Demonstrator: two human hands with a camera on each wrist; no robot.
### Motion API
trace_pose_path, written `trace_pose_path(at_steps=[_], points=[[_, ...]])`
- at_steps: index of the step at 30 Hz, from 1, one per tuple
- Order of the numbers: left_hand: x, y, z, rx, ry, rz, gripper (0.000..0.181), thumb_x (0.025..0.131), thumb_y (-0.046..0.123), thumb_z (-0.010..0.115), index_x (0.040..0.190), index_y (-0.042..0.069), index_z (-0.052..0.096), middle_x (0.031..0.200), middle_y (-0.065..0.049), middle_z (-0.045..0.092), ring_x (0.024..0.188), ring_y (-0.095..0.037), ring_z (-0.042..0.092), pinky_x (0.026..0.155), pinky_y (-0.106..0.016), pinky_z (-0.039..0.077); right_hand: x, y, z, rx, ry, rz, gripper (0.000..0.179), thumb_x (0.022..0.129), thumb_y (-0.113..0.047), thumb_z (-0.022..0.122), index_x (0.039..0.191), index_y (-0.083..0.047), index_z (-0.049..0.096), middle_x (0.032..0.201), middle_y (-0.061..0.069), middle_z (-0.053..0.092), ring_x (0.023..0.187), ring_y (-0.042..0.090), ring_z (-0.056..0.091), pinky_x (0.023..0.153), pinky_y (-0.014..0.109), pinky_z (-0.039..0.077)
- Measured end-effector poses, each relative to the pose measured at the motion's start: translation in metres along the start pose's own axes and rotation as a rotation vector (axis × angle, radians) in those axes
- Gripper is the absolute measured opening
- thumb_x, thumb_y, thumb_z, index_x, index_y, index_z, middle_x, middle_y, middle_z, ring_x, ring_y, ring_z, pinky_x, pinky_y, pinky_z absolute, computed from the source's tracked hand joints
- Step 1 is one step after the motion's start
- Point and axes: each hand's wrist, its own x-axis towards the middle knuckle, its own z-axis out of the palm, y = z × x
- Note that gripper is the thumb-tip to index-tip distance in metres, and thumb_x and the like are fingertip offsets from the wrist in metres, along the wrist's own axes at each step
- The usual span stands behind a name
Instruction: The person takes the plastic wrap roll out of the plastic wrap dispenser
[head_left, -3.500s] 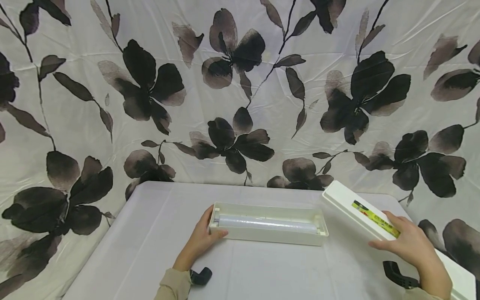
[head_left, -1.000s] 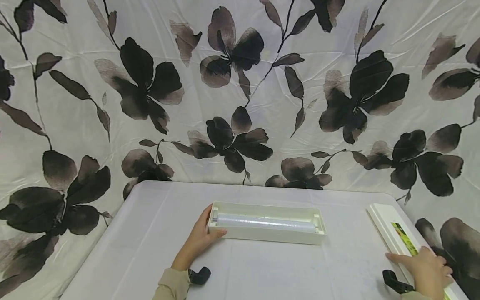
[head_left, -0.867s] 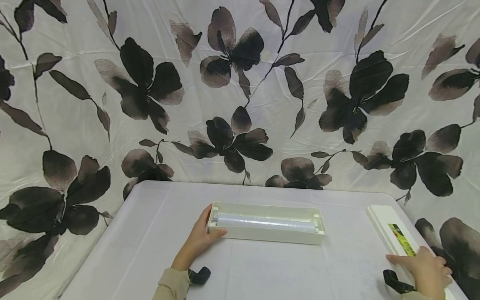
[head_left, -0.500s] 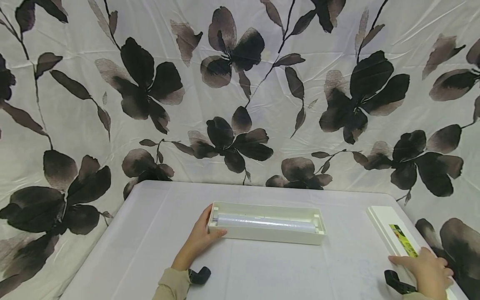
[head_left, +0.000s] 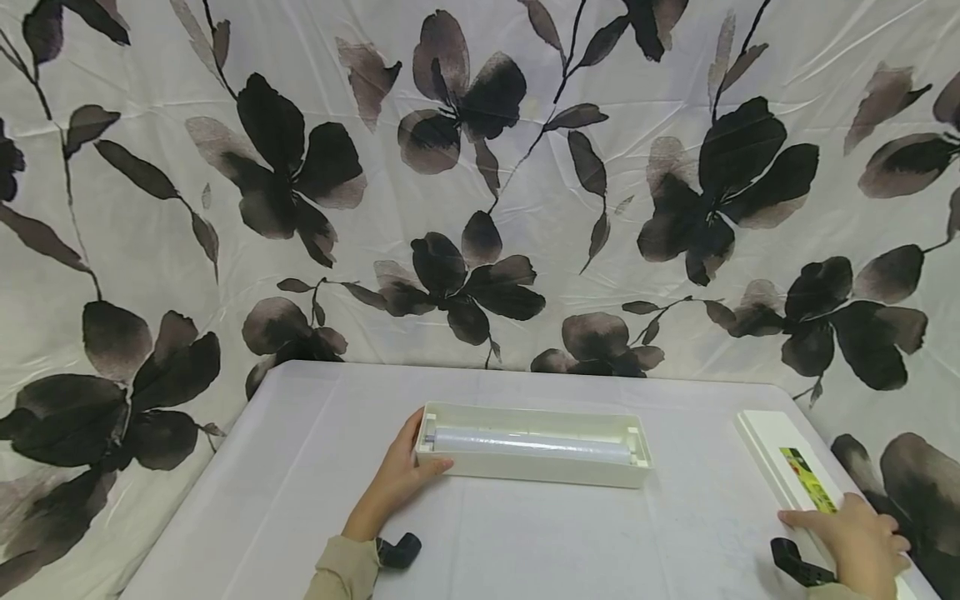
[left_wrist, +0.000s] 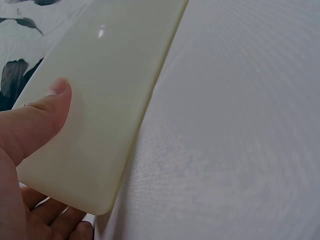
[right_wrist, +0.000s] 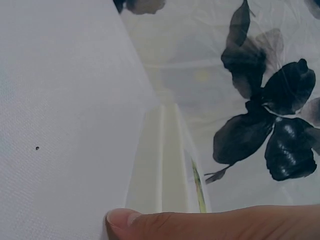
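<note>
A long cream-white plastic box, open at the top, lies across the middle of the table. Inside it a roll of clear plastic wrap sits between end holders. My left hand grips the box's left end, thumb on the front wall and fingers round the end; the left wrist view shows the thumb against the smooth wall. Along the table's right edge lies the box's white lid, with a yellow-green label. My right hand holds the lid's near part, thumb along its left side. The fingers' far ends are partly hidden.
A white cloth covers the table. Behind it hangs a white curtain with dark flowers. A black wrist mount is on the left wrist and another black mount on the right.
My right hand has brought the lid from a tilted, raised position beside the box down to the table's right edge. Over the last second the lid has barely shifted. My left hand stays put.
</note>
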Motion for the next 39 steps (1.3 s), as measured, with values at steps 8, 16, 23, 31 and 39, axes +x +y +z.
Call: trace_pose_path(at_steps=[8, 16, 23, 31, 39], points=[[-0.004, 0.016, -0.003, -0.020, -0.015, -0.007, 0.092, 0.081, 0.007, 0.080, 0.154, -0.003, 0.025, 0.153, -0.024, 0.037, 0.142, -0.040, 0.033, 0.117, -0.057, 0.019, -0.001, -0.003, 0.000, 0.020, 0.005, 0.009, 0.094, 0.078, -0.031, 0.079, 0.134, 0.016, 0.020, 0.113, 0.043, 0.026, 0.115, 0.061, 0.026, 0.104, 0.068, 0.026], [0.007, -0.026, 0.001, -0.008, -0.006, 0.023, 0.098, 0.079, 0.020, 0.085, 0.156, 0.010, 0.025, 0.155, -0.014, 0.037, 0.143, -0.032, 0.033, 0.118, -0.054, 0.019, 0.001, -0.002, 0.000, 0.031, 0.013, 0.004, 0.098, 0.079, -0.033, 0.078, 0.139, 0.016, 0.018, 0.116, 0.044, 0.025, 0.114, 0.060, 0.026, 0.103, 0.067, 0.027], [0.007, -0.027, 0.001, 0.002, -0.005, 0.022, 0.098, 0.079, 0.021, 0.085, 0.156, 0.010, 0.025, 0.154, -0.014, 0.038, 0.142, -0.032, 0.033, 0.118, -0.053, 0.019, -0.006, -0.010, -0.009, 0.098, 0.101, -0.052, 0.095, 0.088, -0.038, 0.068, 0.145, 0.015, 0.014, 0.131, 0.048, 0.023, 0.122, 0.064, 0.025, 0.102, 0.068, 0.028], [0.007, -0.026, 0.001, 0.002, -0.003, 0.040, 0.097, 0.079, 0.021, 0.084, 0.155, 0.008, 0.025, 0.154, -0.016, 0.038, 0.142, -0.034, 0.034, 0.117, -0.055, 0.019, -0.012, -0.026, -0.021, 0.203, 0.146, -0.076, 0.088, 0.094, -0.035, 0.057, 0.151, 0.009, 0.006, 0.146, 0.046, 0.013, 0.136, 0.063, 0.012, 0.112, 0.069, 0.017], [0.007, -0.026, 0.001, 0.008, -0.001, 0.032, 0.097, 0.079, 0.022, 0.084, 0.155, 0.009, 0.026, 0.153, -0.015, 0.039, 0.142, -0.033, 0.035, 0.117, -0.054, 0.020, -0.023, -0.044, -0.025, 0.258, 0.242, -0.241, 0.078, 0.095, -0.031, 0.055, 0.151, 0.010, 0.020, 0.148, 0.041, 0.022, 0.139, 0.059, 0.015, 0.111, 0.070, 0.015]])
